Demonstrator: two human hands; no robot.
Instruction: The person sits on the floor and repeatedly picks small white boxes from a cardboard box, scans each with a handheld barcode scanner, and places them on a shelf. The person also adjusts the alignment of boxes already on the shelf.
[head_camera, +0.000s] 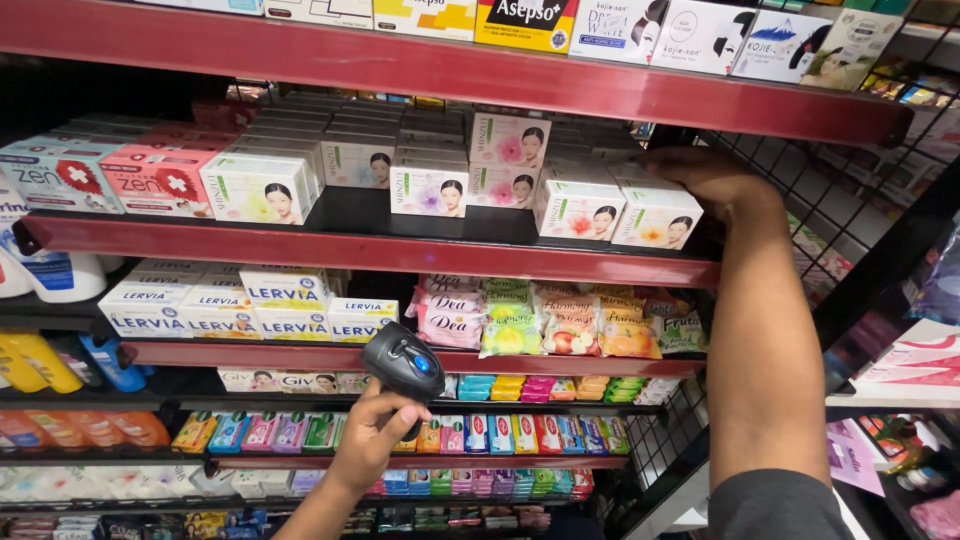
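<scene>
We hold a black handheld scanner (404, 362) in our left hand (372, 437), the fingers wrapped fully around its grip, its head with a small blue light tilted up toward the red shelf (380, 255). The scanner sits below that shelf, in front of the rows of bagged soaps (545, 322) and the white-and-blue boxes (270, 305) 1 level down.

Our right hand (712, 178) reaches up to the far right end of the red shelf, the arm rising from the lower right. Its palm lies over the top of the stacked white soap boxes (655, 215) there; the fingers curl over the back of the stack, and we cannot tell whether they grip a box or only rest on it. These boxes carry a small portrait and a flower print, and the front 2 stand at the shelf's edge, just beside the hand.

Left along the same shelf stand more white boxes (428, 190), then pink boxes (160, 182) and pale blue ones (55, 175). A black wire rack (850, 215) stands right of the shelf.
</scene>
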